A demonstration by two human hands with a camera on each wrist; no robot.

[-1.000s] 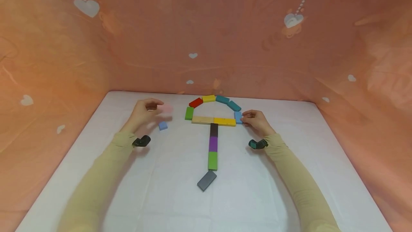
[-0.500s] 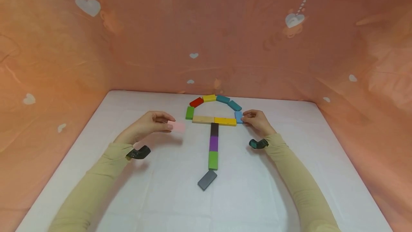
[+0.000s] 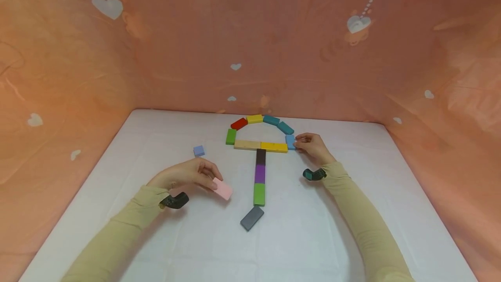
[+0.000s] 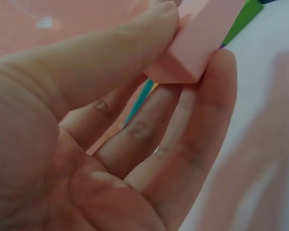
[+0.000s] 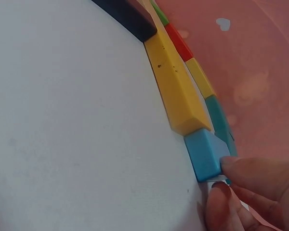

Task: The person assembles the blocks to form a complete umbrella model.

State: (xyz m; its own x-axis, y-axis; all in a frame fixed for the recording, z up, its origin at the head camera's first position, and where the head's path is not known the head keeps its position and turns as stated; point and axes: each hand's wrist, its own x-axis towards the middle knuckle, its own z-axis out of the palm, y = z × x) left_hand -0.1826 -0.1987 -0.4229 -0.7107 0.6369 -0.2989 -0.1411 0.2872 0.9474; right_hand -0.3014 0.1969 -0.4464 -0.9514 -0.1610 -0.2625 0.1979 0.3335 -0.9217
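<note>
My left hand pinches a pink block between thumb and fingers, tilted and a little above the tabletop. In the left wrist view the thumb and fingertips press the pink block, whose far end is cut off. To the right of it stands a column of dark brown, purple and green blocks, with a grey block set slantwise at its foot. My right hand holds the right edge of a light blue block with its fingertips; this block meets the yellow block's end.
An arch of green, red, yellow and teal blocks curves above a bar of tan and yellow blocks. Behind my left hand lies a small blue block. The white table is backed by orange cloth.
My left hand has brought the pink block toward me and to the right, and the block has turned. The small blue block shows again behind it. My right hand stays still.
</note>
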